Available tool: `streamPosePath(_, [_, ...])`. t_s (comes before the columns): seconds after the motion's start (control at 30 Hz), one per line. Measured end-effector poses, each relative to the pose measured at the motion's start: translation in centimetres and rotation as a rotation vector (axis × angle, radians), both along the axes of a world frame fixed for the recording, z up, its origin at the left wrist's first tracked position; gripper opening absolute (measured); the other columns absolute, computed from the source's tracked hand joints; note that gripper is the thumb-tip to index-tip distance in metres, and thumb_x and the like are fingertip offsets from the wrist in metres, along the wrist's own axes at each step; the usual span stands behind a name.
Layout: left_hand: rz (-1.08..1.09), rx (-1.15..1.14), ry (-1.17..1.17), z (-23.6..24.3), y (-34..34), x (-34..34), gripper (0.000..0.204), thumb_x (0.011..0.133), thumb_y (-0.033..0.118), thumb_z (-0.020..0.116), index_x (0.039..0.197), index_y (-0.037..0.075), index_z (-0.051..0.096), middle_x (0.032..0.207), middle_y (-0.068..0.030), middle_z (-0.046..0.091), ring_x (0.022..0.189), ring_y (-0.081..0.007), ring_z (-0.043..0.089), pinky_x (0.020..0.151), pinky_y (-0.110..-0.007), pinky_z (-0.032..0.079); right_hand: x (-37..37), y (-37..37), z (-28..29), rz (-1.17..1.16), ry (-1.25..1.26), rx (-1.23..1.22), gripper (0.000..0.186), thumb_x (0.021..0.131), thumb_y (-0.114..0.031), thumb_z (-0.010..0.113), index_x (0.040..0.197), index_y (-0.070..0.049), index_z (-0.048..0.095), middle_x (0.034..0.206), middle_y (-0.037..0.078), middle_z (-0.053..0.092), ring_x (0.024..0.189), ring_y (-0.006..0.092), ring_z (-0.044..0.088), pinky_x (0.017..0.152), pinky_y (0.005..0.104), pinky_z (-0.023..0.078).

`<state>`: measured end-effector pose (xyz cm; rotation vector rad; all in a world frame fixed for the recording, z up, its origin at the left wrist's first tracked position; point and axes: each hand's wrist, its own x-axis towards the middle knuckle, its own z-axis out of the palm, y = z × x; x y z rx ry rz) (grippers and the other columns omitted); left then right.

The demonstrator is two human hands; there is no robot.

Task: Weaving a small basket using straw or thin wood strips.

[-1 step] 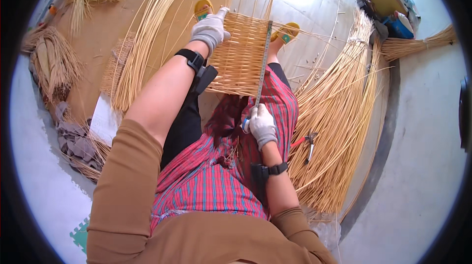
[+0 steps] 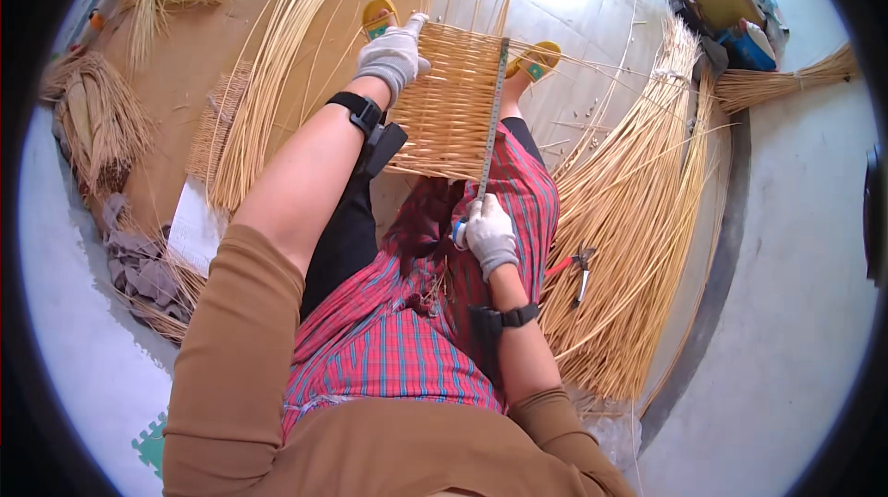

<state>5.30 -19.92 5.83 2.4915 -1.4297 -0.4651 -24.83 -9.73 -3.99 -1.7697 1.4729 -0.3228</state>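
A square panel of woven wicker (image 2: 449, 108) lies over my knees, its loose strands running out past the far edge and the right side. My left hand (image 2: 390, 60), in a pale work glove, is closed on the panel's far left edge, thumb on top. Along the right edge stretches the blade of a tape measure (image 2: 493, 122), pulled out toward me. Its small case shows white and blue beside my gloved right hand (image 2: 491, 233), whose fingers are wrapped round it just below the panel's near right corner.
A large bundle of wicker strands (image 2: 624, 247) spreads on the floor at the right, with red-handled pruning shears (image 2: 580, 271) on it. More long strands (image 2: 268, 108) lie at the left, near a white paper sheet (image 2: 195, 224). A grey cloth (image 2: 143, 266) is crumpled at the far left.
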Motion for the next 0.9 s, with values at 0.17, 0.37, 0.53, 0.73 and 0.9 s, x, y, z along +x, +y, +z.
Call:
streamPosePath(0.17, [0.035,0.079,-0.004,0.5,-0.6,-1.0,0.086,0.089,0.028,0.077,0.161,0.029,0.031,0.144,-0.0206,0.059,0.128,-0.0378,0.063,0.107,-0.050,0.049,0.5,-0.1,-0.6,-0.047,0.067,0.035,0.024,0.107,-0.028,0.049,0.106,-0.005,0.056,0.087,0.026,0.070,0.084,0.0462,0.070,0.072,0.0553,0.053])
streamPosePath(0.37, [0.033,0.107,0.034,1.0,-0.3,-0.7,0.086,0.091,0.028,0.076,0.162,0.029,0.028,0.149,-0.0214,0.055,0.131,-0.0394,0.060,0.107,-0.050,0.047,0.7,0.0,-0.1,-0.036,0.130,0.022,0.025,0.107,-0.028,0.048,0.106,-0.004,0.055,0.087,0.025,0.070,0.081,0.0423,0.072,0.069,0.0516,0.056])
streamPosePath(0.53, [0.007,0.040,0.002,0.6,0.7,-1.5,0.084,0.092,0.031,0.074,0.162,0.032,0.026,0.146,-0.0258,0.055,0.123,-0.0410,0.064,0.101,-0.052,0.051,-0.6,0.6,-0.4,-0.146,-0.715,0.323,0.023,0.109,-0.026,0.049,0.110,-0.005,0.059,0.085,0.012,0.069,0.076,0.0240,0.071,0.067,0.0370,0.058])
streamPosePath(0.73, [0.012,-0.051,0.084,-0.8,6.7,-3.1,0.086,0.089,0.023,0.074,0.161,0.034,0.026,0.138,-0.0251,0.058,0.109,-0.0437,0.068,0.092,-0.051,0.054,-2.7,3.4,4.1,-0.325,-1.156,0.286,0.023,0.111,-0.026,0.049,0.108,-0.007,0.061,0.078,0.005,0.062,0.069,0.0161,0.063,0.060,0.0290,0.052])
streamPosePath(0.9, [0.004,-0.159,-0.086,-2.2,12.7,-6.3,0.090,0.088,0.020,0.075,0.161,0.032,0.026,0.120,-0.0219,0.063,0.082,-0.0417,0.071,0.069,-0.052,0.056,-4.8,4.9,6.4,-0.373,-1.035,0.277,0.031,0.111,-0.036,0.051,0.104,-0.008,0.063,0.071,0.000,0.056,0.060,0.0107,0.055,0.055,0.0262,0.048])
